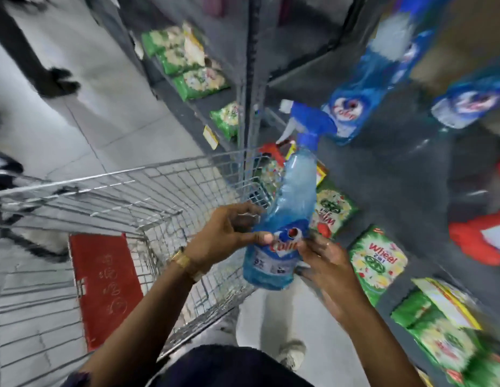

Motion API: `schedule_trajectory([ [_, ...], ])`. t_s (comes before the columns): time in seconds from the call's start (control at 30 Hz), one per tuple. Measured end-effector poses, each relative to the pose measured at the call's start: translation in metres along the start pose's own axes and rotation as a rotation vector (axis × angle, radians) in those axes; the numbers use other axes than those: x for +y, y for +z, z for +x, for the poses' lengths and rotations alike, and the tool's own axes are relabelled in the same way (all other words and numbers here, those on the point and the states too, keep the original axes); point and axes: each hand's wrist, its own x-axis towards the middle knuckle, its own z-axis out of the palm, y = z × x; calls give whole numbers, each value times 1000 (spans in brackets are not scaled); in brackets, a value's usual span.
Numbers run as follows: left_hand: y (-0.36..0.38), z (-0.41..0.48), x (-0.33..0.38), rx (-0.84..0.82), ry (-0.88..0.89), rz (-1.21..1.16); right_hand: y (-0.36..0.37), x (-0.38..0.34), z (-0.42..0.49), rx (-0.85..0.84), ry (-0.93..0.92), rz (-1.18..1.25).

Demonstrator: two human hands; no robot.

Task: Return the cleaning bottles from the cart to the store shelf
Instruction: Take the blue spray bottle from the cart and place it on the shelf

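Note:
A blue spray bottle (288,208) with a blue-and-white trigger head is held upright between the wire cart (109,196) and the grey store shelf (388,174). My left hand (229,233) grips its lower body from the left, thumb across the label. On the bottle's right side my right hand (327,263) holds it near the base. Two more blue bottles (355,107) of the same kind lie or stand on the shelf above right, blurred.
Green detergent packs (377,261) fill the lower shelf at right; more green packs (187,62) sit on the far shelf. A red flap (103,283) lies in the cart. Someone's dark legs and shoes (56,79) stand in the aisle at upper left.

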Motion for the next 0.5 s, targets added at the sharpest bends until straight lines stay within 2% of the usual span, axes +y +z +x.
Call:
schedule_trajectory([
  [0.2, 74, -2, 19, -252, 22, 48, -53, -24, -65, 184, -120, 53],
  [0.4, 113, 9, 28, -320, 76, 115, -81, -23, -83, 357, -156, 53],
  [0.5, 126, 19, 36, -345, 132, 161, -93, -26, -80, 389, -201, 41],
])
